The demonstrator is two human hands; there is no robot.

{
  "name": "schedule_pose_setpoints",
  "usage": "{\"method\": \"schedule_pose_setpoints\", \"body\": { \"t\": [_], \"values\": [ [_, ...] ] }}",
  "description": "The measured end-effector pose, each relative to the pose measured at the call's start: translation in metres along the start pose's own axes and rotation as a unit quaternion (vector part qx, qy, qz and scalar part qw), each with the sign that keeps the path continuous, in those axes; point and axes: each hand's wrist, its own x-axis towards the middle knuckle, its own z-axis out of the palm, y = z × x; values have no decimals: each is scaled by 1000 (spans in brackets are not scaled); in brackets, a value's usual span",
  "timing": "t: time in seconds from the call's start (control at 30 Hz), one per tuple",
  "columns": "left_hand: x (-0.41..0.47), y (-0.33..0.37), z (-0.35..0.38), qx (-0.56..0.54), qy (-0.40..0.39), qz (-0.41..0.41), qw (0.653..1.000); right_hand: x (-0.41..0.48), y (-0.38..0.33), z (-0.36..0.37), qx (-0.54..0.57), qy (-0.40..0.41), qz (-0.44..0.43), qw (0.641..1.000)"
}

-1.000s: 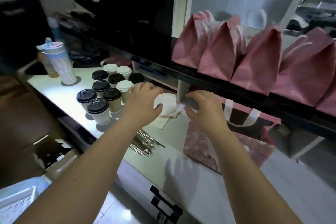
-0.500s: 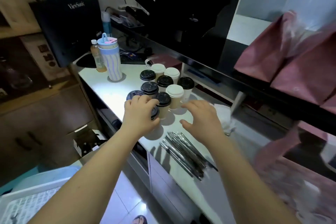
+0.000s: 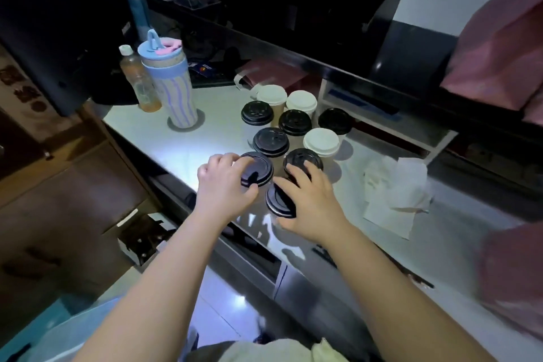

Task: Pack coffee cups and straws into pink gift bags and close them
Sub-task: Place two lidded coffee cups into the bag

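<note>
Right hand (image 3: 312,203) joins left hand (image 3: 225,185), gripping cups (image 3: 280,206) — round black lids (image 3: 258,167)

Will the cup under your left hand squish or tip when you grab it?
The black-lidded cup under the left hand looks like paper, so it may squish if squeezed. Its lid probably stiffens the rim. Weight unknown: contents hidden.

The right hand (image 3: 311,203), open in the air half a second ago, now curls round the nearest black-lidded cup (image 3: 277,201). The left hand (image 3: 224,185), off the napkin (image 3: 396,194), grips the neighbouring cup (image 3: 258,166).
</note>
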Motion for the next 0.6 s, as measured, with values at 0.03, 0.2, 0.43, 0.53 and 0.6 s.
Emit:
{"method": "schedule_pose_setpoints", "body": {
  "t": [0.03,0.2,0.43,0.53,0.6],
  "values": [
    [2,-2,2,-7,-3,3,1000,0,-2,6,-8,-4,3,1000],
    [3,-8,7,-44,3,23,999,-10,-19,27,-28,2,10,1000],
    [16,-2,-3,-61,-2,73,995,-18,-26,24,47,56,13,997],
    [29,16,-9,-70,7,113,991,-25,-13,8,65,79,25,994],
    [41,35,-14,-76,14,143,987,-34,4,-10,71,87,34,993]
  ]
}}
